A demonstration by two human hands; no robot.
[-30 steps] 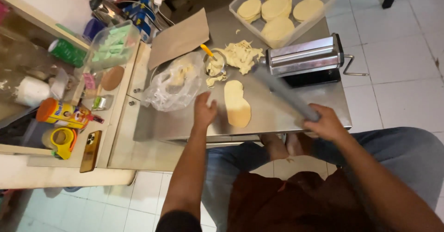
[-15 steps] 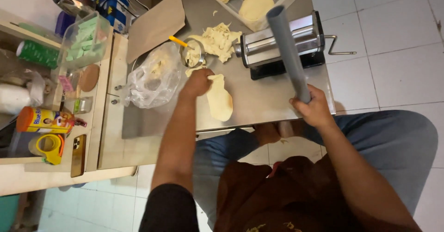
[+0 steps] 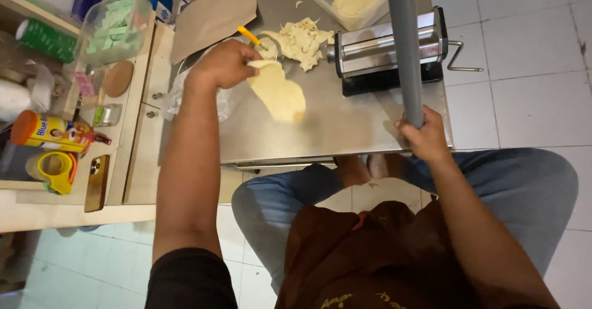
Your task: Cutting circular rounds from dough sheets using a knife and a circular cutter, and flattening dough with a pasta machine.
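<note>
1. Head view: looking down from my station, I saw the left hand (image 3: pixel 225 64) curled shut around the top edge of a pale yellow flattened sheet of dough (image 3: pixel 277 92), lifting that end while the rest drooped toward five o'clock onto the brushed steel worktable (image 3: pixel 345 130).
2. The right hand (image 3: pixel 422 138) was wrapped tight around the lower end of a long grey plastic pipe used as a rolling pin (image 3: pixel 406 44), which rose toward twelve o'clock and crossed in front of the chrome hand-cranked pasta roller (image 3: pixel 385 47).
3. The pasta roller sat on a black base at about two o'clock from the dough sheet, its wire crank (image 3: pixel 464 56) sticking out toward three o'clock past the table edge.
4. A loose heap of pale dough scraps (image 3: pixel 302 38) lay just beyond the lifted sheet, at one o'clock from the left hand, beside a small tool with a yellow handle (image 3: pixel 250 35).
5. A clear plastic tray of round dough discs (image 3: pixel 354 0) stood at twelve o'clock, at the far edge of the table.
6. A brown sheet of cardboard (image 3: pixel 213 13) lay at eleven o'clock from the left hand.
7. At nine o'clock, a wooden side shelf (image 3: pixel 145 161) held a clear tub of green blocks (image 3: pixel 114 22), an orange-capped can (image 3: pixel 52 131), a yellow tape roll (image 3: pixel 54 170) and a dark phone (image 3: pixel 97 182).
8. I could not tell whether the lower end of the sheet touched the table.
</note>
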